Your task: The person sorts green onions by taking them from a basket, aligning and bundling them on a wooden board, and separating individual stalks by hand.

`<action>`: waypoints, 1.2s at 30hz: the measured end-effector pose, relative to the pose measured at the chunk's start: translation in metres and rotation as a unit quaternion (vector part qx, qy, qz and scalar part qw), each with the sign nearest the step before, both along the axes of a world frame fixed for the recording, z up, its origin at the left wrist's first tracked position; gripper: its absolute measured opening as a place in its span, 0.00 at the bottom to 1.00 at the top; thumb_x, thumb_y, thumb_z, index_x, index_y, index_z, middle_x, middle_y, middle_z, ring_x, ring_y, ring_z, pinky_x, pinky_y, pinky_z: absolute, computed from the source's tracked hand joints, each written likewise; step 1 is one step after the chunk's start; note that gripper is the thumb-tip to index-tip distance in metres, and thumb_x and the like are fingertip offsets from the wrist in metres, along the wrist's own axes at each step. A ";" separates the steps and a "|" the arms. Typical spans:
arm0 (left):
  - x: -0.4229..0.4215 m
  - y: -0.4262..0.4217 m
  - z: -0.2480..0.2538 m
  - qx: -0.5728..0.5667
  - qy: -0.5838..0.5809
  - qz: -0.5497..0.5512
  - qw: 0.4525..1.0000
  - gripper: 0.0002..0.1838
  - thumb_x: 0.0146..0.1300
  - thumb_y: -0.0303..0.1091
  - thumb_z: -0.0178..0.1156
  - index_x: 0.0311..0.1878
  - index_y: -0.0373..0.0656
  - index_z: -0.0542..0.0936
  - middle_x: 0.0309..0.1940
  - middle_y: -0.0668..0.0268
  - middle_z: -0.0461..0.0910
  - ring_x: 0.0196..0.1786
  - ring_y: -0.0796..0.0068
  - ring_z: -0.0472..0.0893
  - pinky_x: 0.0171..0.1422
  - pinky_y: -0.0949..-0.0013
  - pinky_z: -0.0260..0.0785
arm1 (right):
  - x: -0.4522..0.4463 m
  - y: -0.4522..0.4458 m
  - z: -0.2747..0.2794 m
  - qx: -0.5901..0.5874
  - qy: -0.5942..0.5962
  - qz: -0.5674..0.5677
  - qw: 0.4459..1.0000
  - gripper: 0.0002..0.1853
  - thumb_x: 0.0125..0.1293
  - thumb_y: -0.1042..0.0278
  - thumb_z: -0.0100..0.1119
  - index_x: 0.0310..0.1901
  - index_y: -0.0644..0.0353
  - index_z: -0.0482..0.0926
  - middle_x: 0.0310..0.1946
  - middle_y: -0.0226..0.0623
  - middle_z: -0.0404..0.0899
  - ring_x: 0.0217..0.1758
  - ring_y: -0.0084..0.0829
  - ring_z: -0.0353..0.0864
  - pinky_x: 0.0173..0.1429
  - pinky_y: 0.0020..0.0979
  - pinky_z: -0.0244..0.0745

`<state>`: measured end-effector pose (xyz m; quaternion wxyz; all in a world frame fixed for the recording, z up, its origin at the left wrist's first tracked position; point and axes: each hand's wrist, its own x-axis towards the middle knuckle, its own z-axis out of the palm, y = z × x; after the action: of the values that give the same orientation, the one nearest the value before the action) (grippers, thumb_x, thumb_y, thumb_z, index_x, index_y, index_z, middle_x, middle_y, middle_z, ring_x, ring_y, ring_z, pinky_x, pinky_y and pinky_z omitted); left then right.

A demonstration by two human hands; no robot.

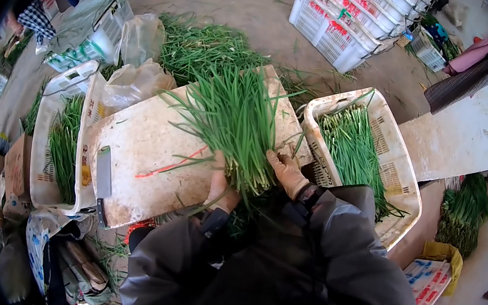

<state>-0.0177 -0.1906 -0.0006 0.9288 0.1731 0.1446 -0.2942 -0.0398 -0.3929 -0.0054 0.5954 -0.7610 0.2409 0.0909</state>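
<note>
Mid-frame, over the board (142,134), the green bunch (228,108) points its leaves up-frame, stem ends low. L hand (221,189) grasps its lower L side, R hand (284,173) its lower R; some fingers hidden. Prob. best: even, light pressure w/ both, ends kept level, stems uncrushed, knife (104,175) (lower L) left well apart.

I see the left hand (222,191) and the right hand (289,175) holding a bundle of green stalks (234,111) from either side, their grip near its lower ends. The leaves fan over a pale table (151,138). A knife (104,175) lies near its left edge (dark handle toward the wearer). I see greens inside the left crate (88,124) and right crate (409,224), and a green heap (202,42) beyond.
</note>
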 end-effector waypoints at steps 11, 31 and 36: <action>0.010 0.014 -0.002 0.057 0.021 -0.079 0.995 0.23 0.75 0.43 0.65 0.66 0.40 0.78 0.61 0.58 0.84 0.60 0.61 0.83 0.69 0.54 0.76 | 0.012 0.017 0.043 0.287 0.067 0.052 0.954 0.36 0.68 0.47 0.73 0.67 0.68 0.77 0.56 0.43 0.86 0.57 0.32 0.85 0.62 0.33 0.80; 0.000 0.018 -0.004 0.135 0.042 -0.054 0.988 0.20 0.78 0.41 0.57 0.64 0.37 0.78 0.52 0.57 0.86 0.49 0.65 0.86 0.57 0.62 0.81 | 0.020 0.023 0.025 0.185 0.039 0.050 0.981 0.32 0.53 0.72 0.79 0.60 0.70 0.79 0.52 0.47 0.86 0.53 0.42 0.86 0.57 0.38 0.81; 0.002 0.022 -0.011 0.123 0.066 -0.049 0.989 0.18 0.76 0.34 0.56 0.63 0.35 0.78 0.51 0.57 0.86 0.48 0.64 0.87 0.56 0.61 0.81 | 0.022 0.017 0.022 0.237 0.037 0.079 0.968 0.35 0.52 0.71 0.80 0.62 0.71 0.77 0.53 0.50 0.86 0.55 0.42 0.85 0.61 0.38 0.79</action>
<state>-0.0158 -0.1686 -0.0111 0.8731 0.2736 0.2319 -0.3302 -0.0181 -0.3760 0.0163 0.7404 -0.6109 0.1731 0.2205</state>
